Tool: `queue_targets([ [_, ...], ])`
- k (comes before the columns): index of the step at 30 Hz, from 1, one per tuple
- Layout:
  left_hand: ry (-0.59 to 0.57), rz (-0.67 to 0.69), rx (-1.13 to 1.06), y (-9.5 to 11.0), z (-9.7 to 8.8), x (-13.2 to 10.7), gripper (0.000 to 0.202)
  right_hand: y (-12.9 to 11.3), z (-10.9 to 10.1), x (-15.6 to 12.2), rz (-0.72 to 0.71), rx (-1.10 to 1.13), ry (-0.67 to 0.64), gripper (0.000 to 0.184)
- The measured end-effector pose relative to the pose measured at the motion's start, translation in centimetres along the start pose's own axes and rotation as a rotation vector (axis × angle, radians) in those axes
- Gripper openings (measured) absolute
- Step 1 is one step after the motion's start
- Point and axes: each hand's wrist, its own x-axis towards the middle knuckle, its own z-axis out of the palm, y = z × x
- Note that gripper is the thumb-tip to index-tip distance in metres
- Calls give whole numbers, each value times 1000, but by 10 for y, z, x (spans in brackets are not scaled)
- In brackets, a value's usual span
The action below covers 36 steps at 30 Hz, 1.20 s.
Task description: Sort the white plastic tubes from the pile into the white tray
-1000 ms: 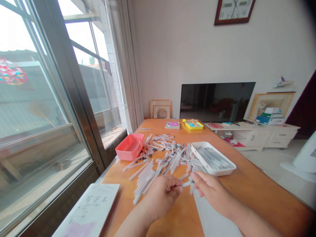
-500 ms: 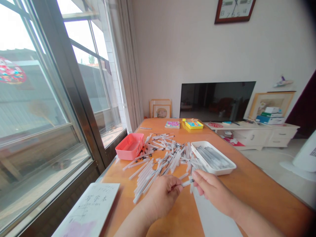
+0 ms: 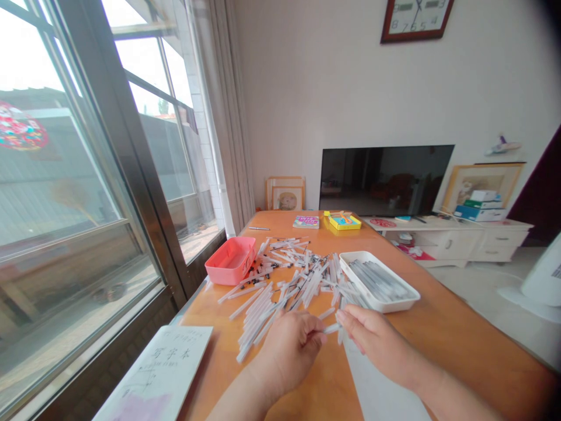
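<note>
In the head view, the hands meet at 1 slim tube [image 3: 332,328] above the counter [image 3: 324,389]: the left hand [image 3: 291,345] pinches its left end, while the right hand [image 3: 366,328] covers the other, hiding the tip; gripping it at 2 ends likely steadies it. Loose tubes [image 3: 258,316] lie scattered just beyond, seemingly for easy reach. In the tray [image 3: 397,305] at right, dark tubes [image 3: 377,280] lie lengthwise, probably because they fit that way. The box [image 3: 223,273] and notebook [image 3: 162,362] sit at left, presumably leaving the middle for handwork.
</note>
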Motion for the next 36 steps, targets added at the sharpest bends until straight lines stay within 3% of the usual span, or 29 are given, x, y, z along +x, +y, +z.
queue_targets([
  [6,-117,-76,-182,-1,-3,0,32,0,-4,-4,8,-8,33,53],
  [14,-114,-83,-200,-4,0,-1,30,2,2,-3,-133,-165,63,44],
  [22,86,-20,100,4,6,0,16,9,11,6,-126,-184,166,45],
  [28,163,-10,180,2,12,0,12,9,14,9,-101,-100,212,48],
  [32,186,-24,138,-2,16,1,12,12,18,10,-63,-29,214,49],
  [36,243,-114,-82,-14,14,5,10,16,18,8,-15,21,223,49],
])
